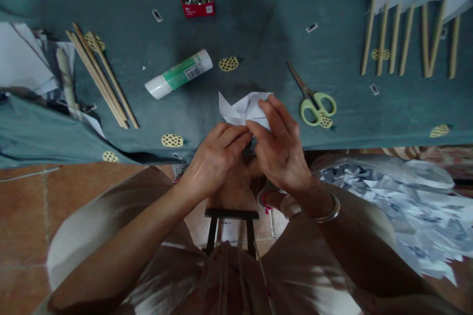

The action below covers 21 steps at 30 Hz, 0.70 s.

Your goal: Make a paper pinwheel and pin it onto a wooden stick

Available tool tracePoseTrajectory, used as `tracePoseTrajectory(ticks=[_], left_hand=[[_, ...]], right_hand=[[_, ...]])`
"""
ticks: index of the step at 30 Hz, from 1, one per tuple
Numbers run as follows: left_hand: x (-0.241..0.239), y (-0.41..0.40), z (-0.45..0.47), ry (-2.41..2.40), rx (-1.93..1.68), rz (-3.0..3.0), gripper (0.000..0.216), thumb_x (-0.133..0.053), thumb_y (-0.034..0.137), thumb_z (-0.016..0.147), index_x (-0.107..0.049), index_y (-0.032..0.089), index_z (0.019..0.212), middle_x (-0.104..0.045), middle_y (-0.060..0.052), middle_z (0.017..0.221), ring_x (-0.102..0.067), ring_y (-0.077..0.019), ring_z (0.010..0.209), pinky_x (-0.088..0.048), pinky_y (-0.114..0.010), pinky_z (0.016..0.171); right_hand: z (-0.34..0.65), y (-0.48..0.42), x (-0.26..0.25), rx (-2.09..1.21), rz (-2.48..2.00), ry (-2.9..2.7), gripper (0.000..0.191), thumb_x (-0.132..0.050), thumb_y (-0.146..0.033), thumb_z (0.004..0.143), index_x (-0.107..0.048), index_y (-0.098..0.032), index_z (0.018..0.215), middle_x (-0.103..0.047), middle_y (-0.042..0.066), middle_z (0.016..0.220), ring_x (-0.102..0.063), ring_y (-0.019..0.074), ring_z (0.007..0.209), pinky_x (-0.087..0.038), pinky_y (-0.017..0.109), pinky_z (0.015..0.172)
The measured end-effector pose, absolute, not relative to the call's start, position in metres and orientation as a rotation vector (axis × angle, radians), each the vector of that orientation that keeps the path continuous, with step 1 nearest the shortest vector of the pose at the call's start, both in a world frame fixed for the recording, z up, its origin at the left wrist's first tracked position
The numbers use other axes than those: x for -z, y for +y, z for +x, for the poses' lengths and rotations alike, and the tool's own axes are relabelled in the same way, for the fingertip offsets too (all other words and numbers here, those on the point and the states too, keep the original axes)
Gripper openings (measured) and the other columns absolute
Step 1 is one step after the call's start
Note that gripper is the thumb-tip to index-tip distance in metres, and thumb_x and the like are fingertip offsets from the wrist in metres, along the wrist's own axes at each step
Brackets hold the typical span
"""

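A white paper pinwheel (240, 107) with folded-in blades is held over the front edge of the cloth-covered table. My left hand (220, 153) is closed, thumb and fingers pinching its near edge. My right hand (280, 145) grips the paper's right side, with a fingertip close to its centre, beside the left fingers. What lies beneath the fingertips is hidden. Green-handled scissors (317, 106) lie partly spread just right of my right hand. A white and green glue stick (180, 74) rests to the upper left of the paper.
A red and white box (198, 9) of small shiny metal pieces stands open at the back. Several wooden sticks (99, 74) lie at left by paper sheets (22, 61). Pinwheels on sticks (406, 34) are at upper right. Below right is a bag of paper pieces (414, 216).
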<state>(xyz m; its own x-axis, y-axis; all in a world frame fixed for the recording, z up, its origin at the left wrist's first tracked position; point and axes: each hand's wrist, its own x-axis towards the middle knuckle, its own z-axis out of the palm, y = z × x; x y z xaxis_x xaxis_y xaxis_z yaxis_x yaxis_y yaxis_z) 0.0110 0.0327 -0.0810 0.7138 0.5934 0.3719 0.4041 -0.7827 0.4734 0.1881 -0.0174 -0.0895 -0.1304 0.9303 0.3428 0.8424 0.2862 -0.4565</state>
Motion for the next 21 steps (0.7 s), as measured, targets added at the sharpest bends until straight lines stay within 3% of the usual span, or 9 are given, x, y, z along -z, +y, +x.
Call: tracePoseTrajectory(ticks=[3,9,12,21], left_hand=[[0.082,0.033,0.01,0.776,-0.745,2.569,0.028,-0.052,0.012,0.098,-0.064,0.013,0.124,-0.07,-0.011,0.118,-0.061,-0.0221,0.103,-0.058,-0.037,0.087],[0.08,0.033,0.009,0.753,-0.741,2.594,0.03,-0.054,0.009,0.096,-0.063,0.011,0.124,-0.07,-0.013,0.118,-0.061,-0.0222,0.103,-0.058,-0.036,0.087],[0.08,0.033,0.009,0.755,-0.728,2.61,0.03,-0.054,0.009,0.096,-0.063,0.01,0.124,-0.069,-0.013,0.118,-0.061,-0.0229,0.104,-0.059,-0.037,0.087],[0.083,0.034,0.008,0.749,-0.767,2.634,0.03,-0.055,0.007,0.095,-0.062,0.011,0.124,-0.07,-0.013,0.117,-0.063,-0.0227,0.103,-0.059,-0.037,0.086]], right_hand=[[0.195,-0.019,0.087,-0.236,-1.536,-1.941,0.05,-0.044,-0.013,0.095,-0.049,-0.031,0.141,-0.051,0.006,0.149,-0.043,0.0289,0.146,-0.038,0.054,0.118],[0.205,-0.014,0.078,-0.264,-1.635,-1.741,0.049,-0.055,-0.027,0.093,-0.049,-0.023,0.142,-0.06,0.014,0.142,-0.054,0.0305,0.136,-0.043,0.055,0.116],[0.206,-0.009,0.075,-0.373,-1.699,-1.654,0.052,-0.058,-0.032,0.092,-0.047,-0.024,0.142,-0.063,0.013,0.137,-0.062,0.0303,0.125,-0.052,0.053,0.106],[0.199,0.003,0.079,-0.509,-1.72,-1.565,0.059,-0.06,-0.023,0.084,-0.047,-0.024,0.141,-0.07,0.01,0.126,-0.07,0.0229,0.092,-0.06,0.043,0.088]])
